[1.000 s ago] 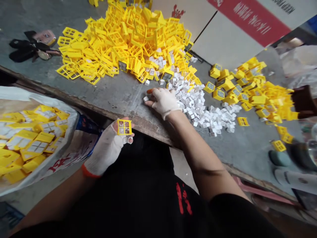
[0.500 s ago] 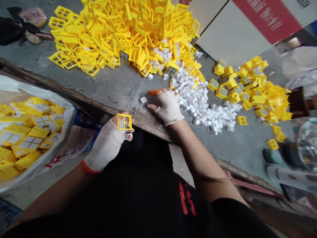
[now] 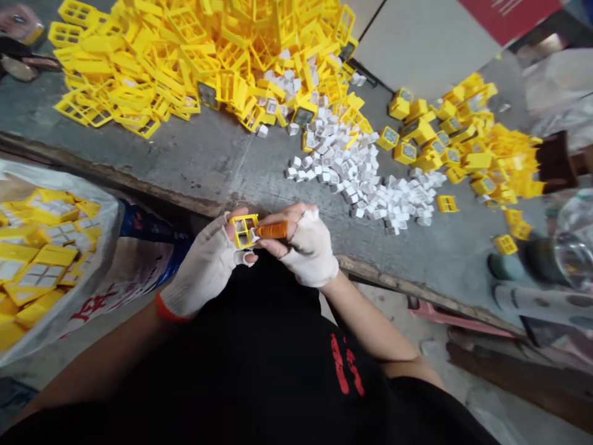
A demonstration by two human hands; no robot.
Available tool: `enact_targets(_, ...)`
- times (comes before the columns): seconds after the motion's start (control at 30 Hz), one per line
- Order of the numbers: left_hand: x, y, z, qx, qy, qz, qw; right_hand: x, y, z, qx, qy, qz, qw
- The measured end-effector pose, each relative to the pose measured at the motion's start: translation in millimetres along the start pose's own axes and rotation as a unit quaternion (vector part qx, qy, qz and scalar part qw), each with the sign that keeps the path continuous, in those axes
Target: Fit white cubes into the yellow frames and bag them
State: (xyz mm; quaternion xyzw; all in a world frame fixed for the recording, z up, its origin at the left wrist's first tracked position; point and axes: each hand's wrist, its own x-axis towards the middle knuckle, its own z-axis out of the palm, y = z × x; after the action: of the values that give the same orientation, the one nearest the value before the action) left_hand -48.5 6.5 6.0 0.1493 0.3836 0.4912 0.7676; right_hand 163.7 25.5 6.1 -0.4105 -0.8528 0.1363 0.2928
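A small yellow frame (image 3: 244, 231) with square openings is held in the gloved fingers of my left hand (image 3: 204, 266), just off the bench's front edge. My right hand (image 3: 308, 244), also in a fingerless white glove, meets it from the right. A small white piece (image 3: 254, 235) is pinched in its fingers at the frame's right side. One right finger has an orange covering (image 3: 272, 230). Beyond the hands, a heap of small white pieces (image 3: 343, 161) lies on the grey bench (image 3: 204, 161), beside a large pile of yellow frames (image 3: 185, 55).
An open white sack (image 3: 111, 247) with yellow and white pieces stands at the left. More yellow pieces (image 3: 463, 136) lie at the right, near a clear container (image 3: 577, 247). A white box (image 3: 417, 43) is at the back. The bench edge (image 3: 370, 272) runs near my hands.
My right hand has come back from the bench to the yellow frame, now with a white piece. The lone white piece near the bench edge is gone. The view has shifted slightly.
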Motion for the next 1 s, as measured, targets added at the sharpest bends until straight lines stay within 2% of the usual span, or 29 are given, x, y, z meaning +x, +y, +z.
enact_targets(0.17,0.3,-9.2,5.6,-0.002,-0.011,-0.068,0.998,-20.5,6.8,-11.8,0.019,-0.023,-0.059,0.998)
enact_targets(0.23,2.0,-10.6,5.6,-0.005,-0.009,-0.063,0.998,-17.4,20.9,-24.7,0.009,-0.030,-0.038,0.999)
enact_targets(0.3,4.2,-11.3,5.0,-0.001,-0.007,-0.045,0.999,-4.3,43.4,-36.9,-0.057,-0.013,0.039,0.998)
enact_targets(0.37,6.3,-11.8,4.5,0.011,-0.006,-0.035,0.999,17.7,69.9,-43.2,-0.147,0.001,0.112,0.983)
enact_targets(0.43,7.6,-12.3,4.8,0.020,-0.003,-0.032,0.999,43.6,92.0,-42.3,-0.215,-0.033,0.131,0.967)
enact_targets(0.5,8.3,-12.7,5.8,0.026,0.005,-0.031,0.999,66.0,102.4,-37.4,-0.252,-0.086,0.131,0.955)
enact_targets(0.57,8.7,-12.6,7.1,0.029,0.011,-0.028,0.999,78.6,98.4,-33.7,-0.263,-0.119,0.139,0.947)
enact_targets(0.67,9.5,-12.2,9.2,0.036,0.007,-0.031,0.999,76.3,72.0,-37.6,-0.233,-0.135,0.129,0.954)
enact_targets(0.83,9.5,-13.8,13.7,0.051,-0.029,-0.076,0.995,48.0,21.1,-52.2,-0.146,-0.151,-0.021,0.977)
enact_targets(1.0,4.8,-20.8,9.7,0.060,-0.107,-0.129,0.984,23.6,3.3,-44.8,-0.109,-0.147,-0.141,0.973)
